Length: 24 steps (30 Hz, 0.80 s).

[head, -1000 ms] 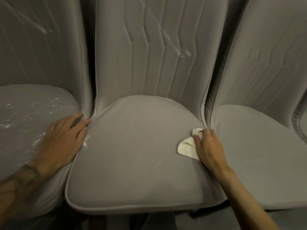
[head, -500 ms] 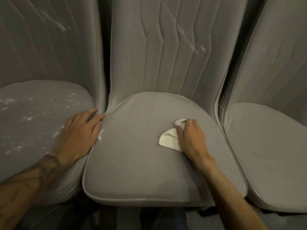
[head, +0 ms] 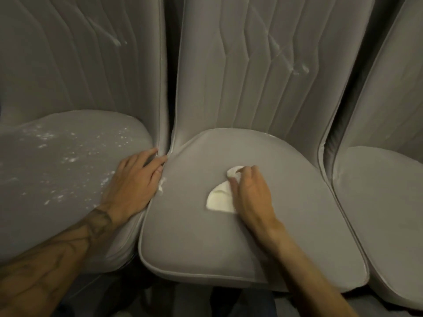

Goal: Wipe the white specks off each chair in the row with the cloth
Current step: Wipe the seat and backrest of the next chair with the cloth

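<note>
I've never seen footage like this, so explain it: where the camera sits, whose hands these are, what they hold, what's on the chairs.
No machine: a camera worn on a person's head looks down at their hands. The left hand rests on the left grey upholstered chair, whose seat is scattered with white specks. The right hand grips a small cream cloth on the middle grey chair, whose seat looks nearly clean except a white clump at its left edge. A third grey chair stands right.
</note>
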Each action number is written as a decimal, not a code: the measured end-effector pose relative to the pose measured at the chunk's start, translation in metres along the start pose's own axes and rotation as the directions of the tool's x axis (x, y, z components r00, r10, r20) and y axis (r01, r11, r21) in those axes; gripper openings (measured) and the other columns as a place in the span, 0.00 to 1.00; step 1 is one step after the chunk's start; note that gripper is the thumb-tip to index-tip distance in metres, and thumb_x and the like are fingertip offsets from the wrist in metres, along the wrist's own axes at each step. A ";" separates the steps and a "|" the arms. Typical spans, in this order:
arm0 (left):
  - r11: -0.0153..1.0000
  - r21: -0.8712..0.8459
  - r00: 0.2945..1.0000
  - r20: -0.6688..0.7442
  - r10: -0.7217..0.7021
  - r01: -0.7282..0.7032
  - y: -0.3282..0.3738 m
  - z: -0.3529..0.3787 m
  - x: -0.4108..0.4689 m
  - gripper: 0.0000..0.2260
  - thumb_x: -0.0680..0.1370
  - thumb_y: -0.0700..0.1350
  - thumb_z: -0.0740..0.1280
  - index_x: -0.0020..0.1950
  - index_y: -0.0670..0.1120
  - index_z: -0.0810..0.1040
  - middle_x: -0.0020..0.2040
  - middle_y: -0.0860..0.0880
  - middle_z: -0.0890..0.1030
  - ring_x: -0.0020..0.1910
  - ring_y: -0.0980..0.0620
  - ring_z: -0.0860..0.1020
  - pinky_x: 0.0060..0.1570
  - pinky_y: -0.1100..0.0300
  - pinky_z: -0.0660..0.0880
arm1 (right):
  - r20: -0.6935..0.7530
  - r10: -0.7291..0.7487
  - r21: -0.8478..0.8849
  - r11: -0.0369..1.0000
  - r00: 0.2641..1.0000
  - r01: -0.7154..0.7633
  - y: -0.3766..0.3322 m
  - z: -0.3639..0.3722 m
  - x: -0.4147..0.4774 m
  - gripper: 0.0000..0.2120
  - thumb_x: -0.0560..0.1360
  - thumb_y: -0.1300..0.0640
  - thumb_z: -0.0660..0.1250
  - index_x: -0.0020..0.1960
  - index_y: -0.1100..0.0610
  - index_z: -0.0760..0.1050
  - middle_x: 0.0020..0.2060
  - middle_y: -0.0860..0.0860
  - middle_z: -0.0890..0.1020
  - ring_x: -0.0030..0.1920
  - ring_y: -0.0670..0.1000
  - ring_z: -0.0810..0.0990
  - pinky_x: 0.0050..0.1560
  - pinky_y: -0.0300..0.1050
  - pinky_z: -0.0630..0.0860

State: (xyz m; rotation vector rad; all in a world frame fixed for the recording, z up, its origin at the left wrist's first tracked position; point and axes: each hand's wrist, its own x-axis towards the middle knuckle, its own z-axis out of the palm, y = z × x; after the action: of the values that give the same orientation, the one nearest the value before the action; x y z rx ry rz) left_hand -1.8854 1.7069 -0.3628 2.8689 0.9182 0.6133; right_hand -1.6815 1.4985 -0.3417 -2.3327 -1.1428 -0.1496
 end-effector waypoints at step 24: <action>0.999 0.023 0.998 -0.052 -0.024 0.025 -0.020 -0.018 -0.019 0.16 0.81 0.42 0.56 0.65 0.43 0.77 0.61 0.44 0.79 0.59 0.42 0.77 0.62 0.50 0.66 | 0.214 -0.216 0.039 0.976 0.953 0.212 -0.050 0.046 0.092 0.15 0.82 0.52 0.62 0.53 0.65 0.73 0.52 0.63 0.75 0.54 0.65 0.75 0.57 0.54 0.67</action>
State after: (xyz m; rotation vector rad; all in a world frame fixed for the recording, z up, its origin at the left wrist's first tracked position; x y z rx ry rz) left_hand -1.9177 1.7116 -0.3562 2.8705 0.9730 0.6813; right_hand -1.6671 1.6109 -0.3309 -2.2482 -1.4989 0.0389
